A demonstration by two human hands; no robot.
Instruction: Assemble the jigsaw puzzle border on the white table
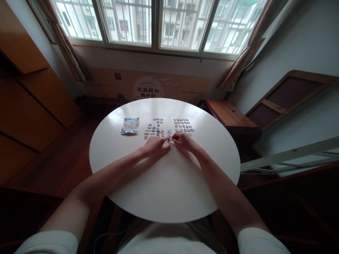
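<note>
A round white table (164,183) stands before me. Small jigsaw pieces lie on its far half: a loose cluster (155,129) on the left and a tidier group in rows (183,125) on the right. My left hand (156,144) and my right hand (184,140) meet at the table's middle, fingers pinched together on small joined puzzle pieces (170,135) between them. A colourful picture card (130,126) lies flat to the left of the pieces.
A barred window (159,23) with curtains fills the far wall. A wooden side table (229,114) stands at the right, a wooden frame (288,95) leans on the wall, and wooden cabinets (29,98) line the left.
</note>
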